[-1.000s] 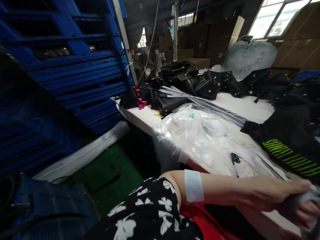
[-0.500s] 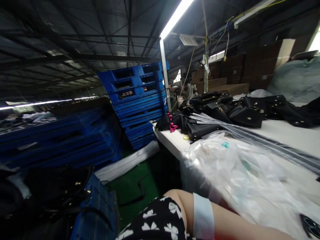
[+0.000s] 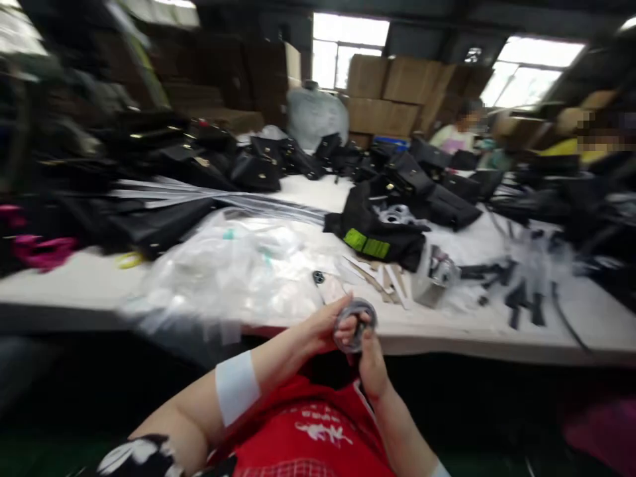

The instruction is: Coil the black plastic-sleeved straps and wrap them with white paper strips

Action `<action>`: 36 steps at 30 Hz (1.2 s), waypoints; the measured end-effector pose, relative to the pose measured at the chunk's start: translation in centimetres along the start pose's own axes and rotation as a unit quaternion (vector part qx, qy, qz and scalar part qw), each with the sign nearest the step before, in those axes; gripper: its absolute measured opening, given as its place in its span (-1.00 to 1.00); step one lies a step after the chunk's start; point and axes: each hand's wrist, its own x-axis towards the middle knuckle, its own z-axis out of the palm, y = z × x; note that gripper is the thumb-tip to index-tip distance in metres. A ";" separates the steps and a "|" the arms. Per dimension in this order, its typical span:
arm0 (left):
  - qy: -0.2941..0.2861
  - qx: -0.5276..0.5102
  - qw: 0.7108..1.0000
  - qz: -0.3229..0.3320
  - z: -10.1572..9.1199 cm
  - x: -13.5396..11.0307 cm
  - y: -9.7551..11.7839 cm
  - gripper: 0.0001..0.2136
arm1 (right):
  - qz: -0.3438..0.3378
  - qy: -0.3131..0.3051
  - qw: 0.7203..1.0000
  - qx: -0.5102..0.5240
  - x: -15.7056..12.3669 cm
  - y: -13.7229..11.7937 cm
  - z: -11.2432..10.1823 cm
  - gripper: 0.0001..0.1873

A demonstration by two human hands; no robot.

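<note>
Both my hands meet in front of my chest, just below the near edge of a white table [image 3: 74, 281]. My left hand [image 3: 325, 324] and my right hand [image 3: 370, 358] are both closed round a small grey ring-shaped roll [image 3: 354, 322], perhaps tape. A white band [image 3: 237, 387] wraps my left forearm. I wear a red apron [image 3: 318, 430]. A pile of clear plastic bags [image 3: 233, 265] lies on the table just beyond my hands.
Many black handbags [image 3: 256, 169] cover the back of the table. A black cloth bag with a green print [image 3: 377, 235] lies mid-table, with black straps [image 3: 521, 298] to its right. Cardboard boxes [image 3: 387, 93] stand behind. Other people [image 3: 460, 136] sit at the far right.
The view has swung from the blue pallets on the left round to the table. My hands, out of sight half a second ago, now hold the grey roll in the middle.
</note>
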 end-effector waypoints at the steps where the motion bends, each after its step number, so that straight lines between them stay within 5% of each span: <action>1: 0.007 -0.037 0.999 0.012 0.3 0.8 -0.2 -0.48 | 0.064 0.017 0.996 0.063 0.0 0.4 -0.3 -0.38; 3: 0.024 -0.063 0.998 0.015 1.0 1.9 -0.6 -0.51 | 0.188 0.059 0.951 0.239 0.1 1.0 -0.8 -0.46; 5: 0.045 -0.019 0.999 0.008 1.4 2.2 -0.8 -0.51 | 0.235 0.076 0.908 0.339 0.2 1.3 -1.7 -0.49; 7: 0.101 0.104 0.989 0.038 1.3 2.0 -0.8 -0.53 | 0.224 0.059 0.914 0.333 0.2 1.5 -3.4 -0.54; 10: 0.181 0.370 0.902 0.129 0.5 1.2 -0.4 -0.60 | 0.183 -0.097 0.959 0.195 0.2 1.6 -6.7 -0.62; 14: 0.050 0.593 0.798 0.098 0.5 -0.8 -1.4 -0.62 | 0.166 -0.319 0.932 0.042 -0.1 1.0 -8.4 -0.73; 16: 0.027 0.629 0.773 0.075 0.7 -2.1 -2.6 -0.64 | 0.158 -0.347 0.924 0.038 -0.3 0.7 -7.7 -0.75; 21: 0.120 0.610 0.778 0.089 -0.5 -5.7 -5.3 -0.70 | 0.140 -0.410 0.898 0.084 0.4 2.4 -5.1 -0.64; 23: 0.139 0.585 0.796 0.072 -1.3 -7.1 -6.0 -0.68 | 0.167 -0.366 0.915 0.029 2.1 3.9 -4.7 -0.63; 26: 0.152 0.547 0.822 0.053 -2.3 -8.5 -6.5 -0.66 | 0.195 -0.187 0.952 -0.146 6.1 6.4 -5.1 -0.67; 29: 0.165 0.525 0.833 0.049 -2.9 -9.3 -6.4 -0.65 | 0.222 -0.071 0.934 -0.271 10.1 8.7 -5.8 -0.74; 36: 0.184 0.514 0.835 0.066 -3.4 -9.9 -5.9 -0.64 | 0.222 -0.026 0.889 -0.400 12.2 11.6 -6.2 -0.77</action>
